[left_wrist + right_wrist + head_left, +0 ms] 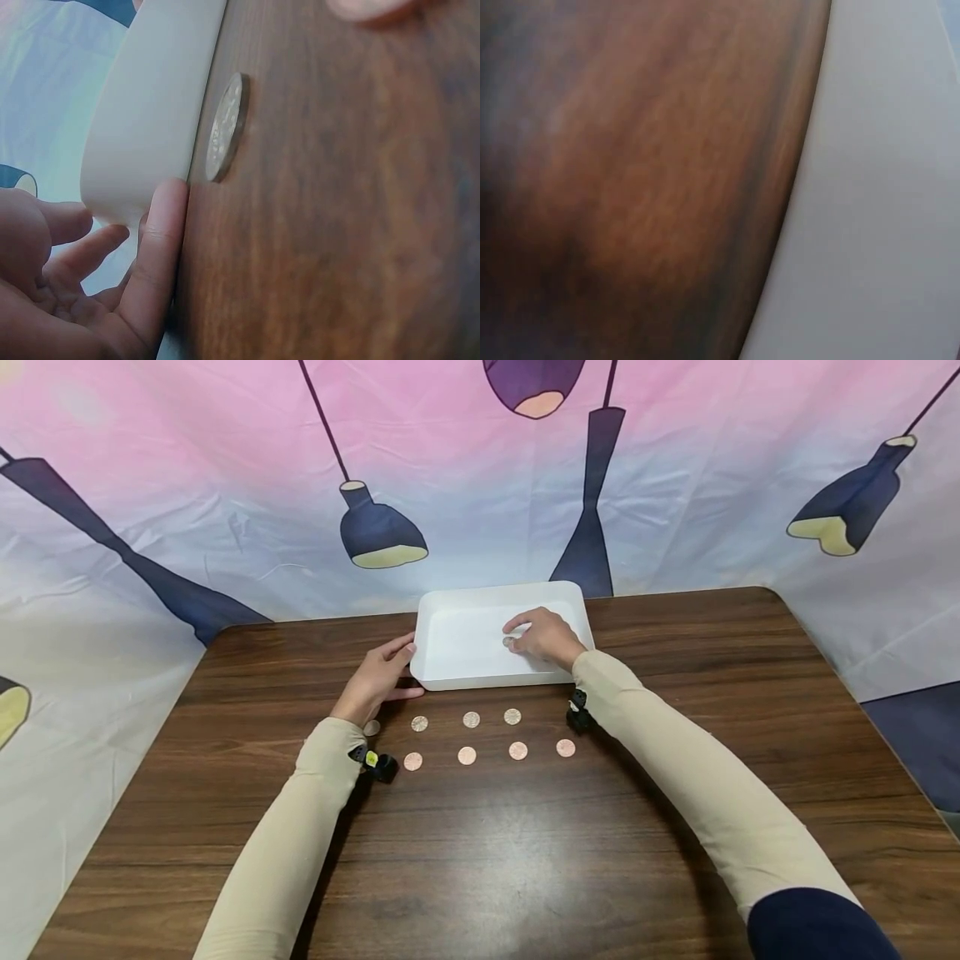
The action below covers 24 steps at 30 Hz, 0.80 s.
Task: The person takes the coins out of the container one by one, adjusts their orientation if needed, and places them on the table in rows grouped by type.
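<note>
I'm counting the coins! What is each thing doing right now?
White rectangular plastic tray: upright on the table.
Small silver coin: pinched over the tray.
Right hand: pinches the coin.
Left hand: touches the tray's corner.
Silver and copper coins: flat in two rows.

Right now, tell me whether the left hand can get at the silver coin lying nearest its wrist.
Probably yes. The left hand rests against the white tray's corner, and that coin lies flat on the table just beside the wrist, uncovered. Nothing lies between; the hand would only need to draw back a little.
</note>
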{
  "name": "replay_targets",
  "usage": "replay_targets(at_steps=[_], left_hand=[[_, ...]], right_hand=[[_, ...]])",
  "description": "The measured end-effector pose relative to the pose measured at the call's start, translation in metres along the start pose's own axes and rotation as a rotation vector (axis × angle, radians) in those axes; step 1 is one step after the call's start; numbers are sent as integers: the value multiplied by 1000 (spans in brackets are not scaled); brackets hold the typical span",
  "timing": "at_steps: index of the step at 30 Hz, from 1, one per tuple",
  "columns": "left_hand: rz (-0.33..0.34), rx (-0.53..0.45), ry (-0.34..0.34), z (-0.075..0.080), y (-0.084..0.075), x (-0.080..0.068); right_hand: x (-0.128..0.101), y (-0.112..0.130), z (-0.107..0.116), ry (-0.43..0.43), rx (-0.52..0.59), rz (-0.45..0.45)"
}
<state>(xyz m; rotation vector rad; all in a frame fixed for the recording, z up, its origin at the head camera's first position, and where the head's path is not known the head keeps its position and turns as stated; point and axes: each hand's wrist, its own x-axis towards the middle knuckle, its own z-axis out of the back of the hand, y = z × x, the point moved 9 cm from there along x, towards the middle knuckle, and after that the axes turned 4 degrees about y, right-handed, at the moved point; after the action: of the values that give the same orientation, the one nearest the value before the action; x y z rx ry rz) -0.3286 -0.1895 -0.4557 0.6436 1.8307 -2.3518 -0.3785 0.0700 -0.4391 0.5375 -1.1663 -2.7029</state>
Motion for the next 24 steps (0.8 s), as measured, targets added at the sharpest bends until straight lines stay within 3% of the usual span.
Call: replay_targets(at_steps=[9,16,24], left_hand=[[-5,-3,0,0,-1,-1],[9,-12,4,-1,1,-1],[-2,-5,2,0,-1,-2]], right_hand=[[3,1,3,-9,-13,-13],[5,8,-1,16,-96,51],[1,12,-1,42,-31,104]])
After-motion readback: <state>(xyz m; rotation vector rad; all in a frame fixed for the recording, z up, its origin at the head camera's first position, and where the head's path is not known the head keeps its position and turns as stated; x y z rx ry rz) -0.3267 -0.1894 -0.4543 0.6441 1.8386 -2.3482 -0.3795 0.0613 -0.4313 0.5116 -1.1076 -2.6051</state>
